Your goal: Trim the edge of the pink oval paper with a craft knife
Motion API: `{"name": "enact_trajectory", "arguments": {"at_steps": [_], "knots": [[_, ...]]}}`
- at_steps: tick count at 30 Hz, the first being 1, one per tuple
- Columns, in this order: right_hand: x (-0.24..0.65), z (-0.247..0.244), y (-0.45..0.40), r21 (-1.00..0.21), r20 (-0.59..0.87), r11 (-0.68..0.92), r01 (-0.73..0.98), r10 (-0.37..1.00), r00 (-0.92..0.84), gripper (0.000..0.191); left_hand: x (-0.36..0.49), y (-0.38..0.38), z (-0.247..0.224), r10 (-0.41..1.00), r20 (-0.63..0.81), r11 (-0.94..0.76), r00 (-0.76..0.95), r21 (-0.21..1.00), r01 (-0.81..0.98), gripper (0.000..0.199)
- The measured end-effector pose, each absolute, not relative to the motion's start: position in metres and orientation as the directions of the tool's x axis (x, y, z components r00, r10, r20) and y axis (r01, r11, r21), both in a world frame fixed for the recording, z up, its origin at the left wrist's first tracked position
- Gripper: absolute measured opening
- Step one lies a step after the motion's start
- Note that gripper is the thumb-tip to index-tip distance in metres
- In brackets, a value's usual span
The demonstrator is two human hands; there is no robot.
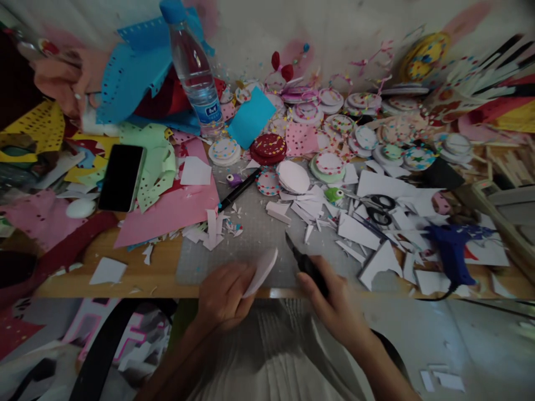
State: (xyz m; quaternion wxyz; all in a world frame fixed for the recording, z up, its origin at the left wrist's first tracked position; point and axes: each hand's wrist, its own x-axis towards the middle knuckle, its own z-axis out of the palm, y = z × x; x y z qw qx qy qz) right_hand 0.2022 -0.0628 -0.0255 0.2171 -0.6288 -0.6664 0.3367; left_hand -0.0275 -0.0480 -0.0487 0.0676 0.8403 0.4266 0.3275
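Observation:
Near the table's front edge, my left hand (228, 292) is closed on a white foam disc (262, 272), held tilted with its edge up. My right hand (330, 298) grips a black utility knife (311, 270), its dark blade pointing up and away to the left. Blade and disc are apart. Under both lies a grey cutting mat (246, 239) strewn with white offcuts (309, 206). Beyond them sit a white disc (293, 177) and a dark red disc (268, 148) with dotted trim. A black pen (239, 190) rests on the mat.
A water bottle (196, 78) stands at the back left, with a phone (121, 178) and coloured foam sheets (175, 209) nearby. On the right lie black-handled scissors (380, 209) and a blue glue gun (451, 250). Several decorated discs (330, 100) line the wall.

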Motion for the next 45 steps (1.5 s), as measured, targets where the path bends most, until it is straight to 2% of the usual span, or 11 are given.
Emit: {"name": "enact_trajectory", "arguments": {"at_steps": [3, 8, 15, 20, 25, 27, 30, 35, 38, 43, 45], "knots": [[0.188, -0.027, -0.065, -0.776, -0.160, -0.008, 0.630, 0.970, -0.185, 0.027, -0.023, -0.047, -0.047, 0.786, 0.458, -0.608, 0.415, 0.456, 0.650, 0.038], [0.181, -0.028, -0.068, -0.790, -0.148, 0.056, 0.611, 0.949, -0.278, 0.026, -0.016, -0.044, -0.042, 0.877, 0.327, -0.479, 0.351, 0.623, 0.618, 0.043], [0.176, -0.015, -0.071, -0.614, 0.031, 0.353, 0.706, 0.905, -0.425, 0.031, -0.009, -0.044, -0.045, 0.962, 0.120, -0.244, 0.247, 0.786, 0.568, 0.047], [0.180, -0.022, -0.068, -0.540, 0.072, 0.364, 0.759, 0.918, -0.389, 0.035, -0.009, -0.047, -0.046, 0.960, 0.135, -0.255, 0.244, 0.781, 0.570, 0.045], [0.199, -0.030, -0.061, -0.457, 0.057, 0.150, 0.877, 0.989, -0.139, 0.037, -0.011, -0.052, -0.045, 0.971, 0.161, -0.236, 0.179, 0.776, 0.585, 0.037], [0.202, -0.026, -0.062, -0.512, 0.032, 0.151, 0.846, 0.987, -0.156, 0.035, -0.012, -0.053, -0.045, 0.970, 0.164, -0.239, 0.179, 0.770, 0.591, 0.038], [0.194, -0.014, -0.065, -0.594, 0.020, 0.284, 0.753, 0.941, -0.339, 0.033, -0.012, -0.052, -0.045, 0.963, 0.169, -0.263, 0.209, 0.758, 0.597, 0.043], [0.176, -0.004, -0.069, -0.568, -0.017, 0.392, 0.724, 0.874, -0.486, 0.031, -0.012, -0.051, -0.045, 0.958, 0.123, -0.257, 0.260, 0.768, 0.586, 0.046], [0.178, -0.009, -0.067, -0.538, -0.009, 0.377, 0.754, 0.892, -0.452, 0.031, -0.012, -0.052, -0.045, 0.956, 0.141, -0.270, 0.255, 0.763, 0.588, 0.048], [0.195, -0.020, -0.064, -0.446, 0.053, 0.234, 0.864, 0.970, -0.236, 0.039, -0.013, -0.056, -0.048, 0.949, 0.205, -0.310, 0.241, 0.746, 0.589, 0.047], [0.199, -0.019, -0.065, -0.459, 0.059, 0.218, 0.861, 0.975, -0.215, 0.039, -0.013, -0.057, -0.049, 0.942, 0.209, -0.329, 0.263, 0.733, 0.595, 0.049]]}}
